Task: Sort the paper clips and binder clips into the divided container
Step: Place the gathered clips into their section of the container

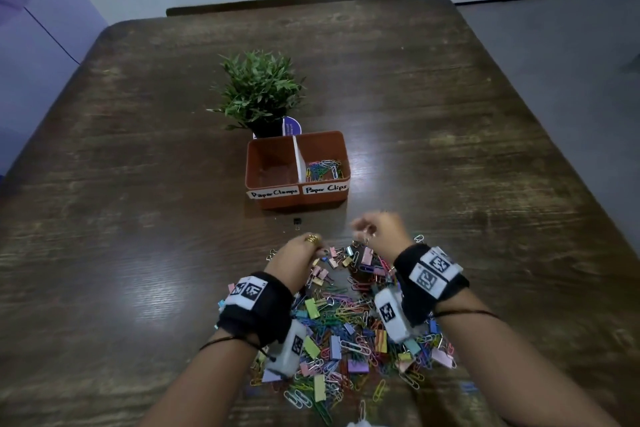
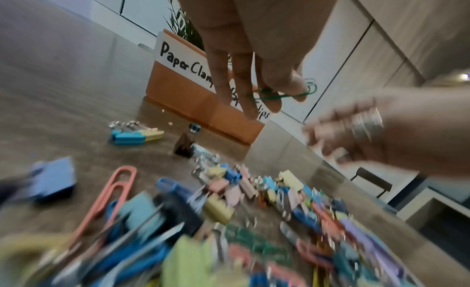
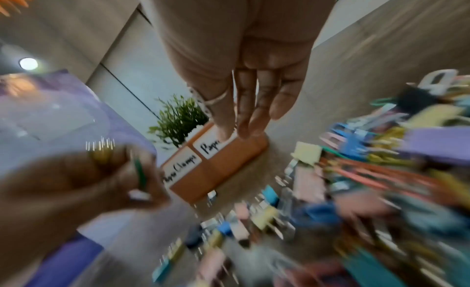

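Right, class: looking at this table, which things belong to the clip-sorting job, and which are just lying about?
Belongs to the job:
- mixed clip pile
- divided container, paper clips already in its right compartment
- green paper clip pinched in the left hand
- right hand, over the pile; grip blurred

Just lying about:
- potted plant
- table

The table (image 1: 138, 184) is dark brown with wood stripes. The box (image 1: 298, 199) is orange, with white labels (image 1: 299, 190) and black writing. The plant (image 1: 258, 90) is green in a black pot (image 1: 268, 128). The clip pile (image 1: 346, 329) is pink, blue, yellow, green and purple. The wrist bands (image 1: 254, 308) are black with black-and-white square patterns.
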`<move>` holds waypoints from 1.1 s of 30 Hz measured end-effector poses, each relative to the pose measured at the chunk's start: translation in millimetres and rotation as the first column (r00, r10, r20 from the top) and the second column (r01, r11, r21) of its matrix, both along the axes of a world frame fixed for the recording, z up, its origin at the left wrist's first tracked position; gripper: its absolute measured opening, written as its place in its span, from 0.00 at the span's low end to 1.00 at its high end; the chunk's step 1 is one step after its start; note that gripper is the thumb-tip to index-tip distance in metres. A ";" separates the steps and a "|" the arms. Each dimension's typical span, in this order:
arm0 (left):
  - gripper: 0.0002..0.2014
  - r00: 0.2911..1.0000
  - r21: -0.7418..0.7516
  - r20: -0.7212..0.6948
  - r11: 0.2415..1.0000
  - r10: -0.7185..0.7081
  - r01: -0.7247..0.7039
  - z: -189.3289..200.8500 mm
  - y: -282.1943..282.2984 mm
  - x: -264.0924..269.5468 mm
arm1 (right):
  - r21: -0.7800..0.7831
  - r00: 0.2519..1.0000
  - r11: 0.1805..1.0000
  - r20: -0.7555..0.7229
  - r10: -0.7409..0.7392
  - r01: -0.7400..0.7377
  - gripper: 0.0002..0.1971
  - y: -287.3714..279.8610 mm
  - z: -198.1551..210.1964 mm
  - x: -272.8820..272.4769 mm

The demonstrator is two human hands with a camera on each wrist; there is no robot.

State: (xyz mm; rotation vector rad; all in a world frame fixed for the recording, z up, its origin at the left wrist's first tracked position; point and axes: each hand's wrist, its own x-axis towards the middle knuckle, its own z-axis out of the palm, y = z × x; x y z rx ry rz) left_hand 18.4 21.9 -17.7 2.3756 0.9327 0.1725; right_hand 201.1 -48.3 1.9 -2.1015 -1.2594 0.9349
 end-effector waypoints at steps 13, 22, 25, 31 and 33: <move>0.07 0.927 -0.024 0.125 0.935 0.355 -0.354 48.8 90.0 86.4 | -0.390 0.893 0.906 0.331 0.304 -0.164 0.11 -32.3 -44.7 -29.4; 0.19 0.979 0.249 -0.203 0.968 0.029 0.023 20.3 85.4 76.2 | -0.424 0.738 0.870 0.496 0.457 -0.254 0.14 -34.2 -44.9 -34.7; 0.15 0.998 0.344 -0.030 0.937 -0.060 0.067 21.3 55.9 51.0 | -0.419 0.710 0.860 0.506 0.489 -0.293 0.14 -37.8 -41.0 -36.6; 0.08 0.974 0.010 -0.161 0.986 -0.161 0.164 -0.2 -16.2 12.1 | -0.370 0.728 0.868 0.484 0.485 -0.332 0.14 -45.3 -34.7 -38.1; 0.10 0.943 -0.093 -0.296 0.987 -0.152 0.130 -8.0 -31.3 8.4 | -0.343 0.756 0.883 0.470 0.457 -0.321 0.13 -46.2 -38.3 -38.6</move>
